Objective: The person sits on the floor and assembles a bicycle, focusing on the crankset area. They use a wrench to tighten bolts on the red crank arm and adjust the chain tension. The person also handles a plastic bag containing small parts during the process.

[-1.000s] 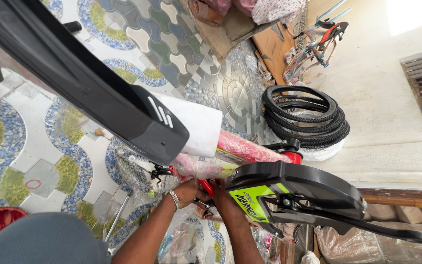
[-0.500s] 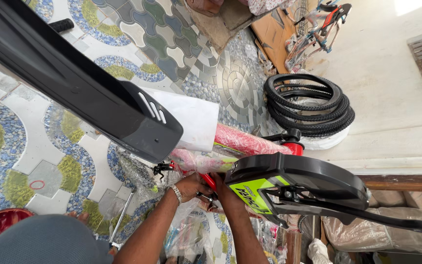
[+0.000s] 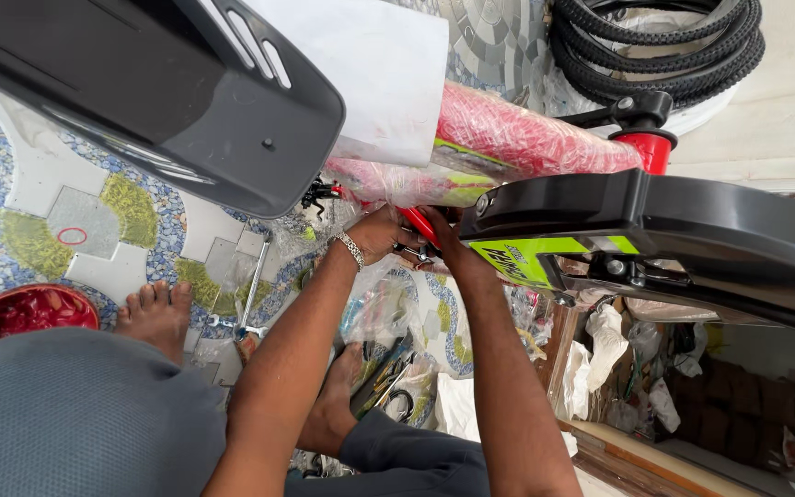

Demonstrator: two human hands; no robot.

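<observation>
A red bicycle frame (image 3: pixel 526 138) wrapped in clear plastic crosses the middle of the view. My left hand (image 3: pixel 379 235), with a metal bracelet on the wrist, curls its fingers around a small metal fitting (image 3: pixel 414 250) on the frame's red tube. My right hand (image 3: pixel 448 247) presses in from the right at the same spot. Its fingertips are hidden under a black guard with a lime-green panel (image 3: pixel 655 230).
A long black mudguard (image 3: pixel 167 101) hangs over the upper left, with white paper (image 3: pixel 379 74) behind it. Black tyres (image 3: pixel 664 46) lie stacked at the top right. Below are my bare feet (image 3: pixel 154 317), a red bowl (image 3: pixel 25 313), plastic bags with parts (image 3: pixel 388 350) and the patterned tile floor (image 3: pixel 66 212).
The view has closed in on the bicycle, so everything looks larger. Both hands stay together at the same spot on the frame.
</observation>
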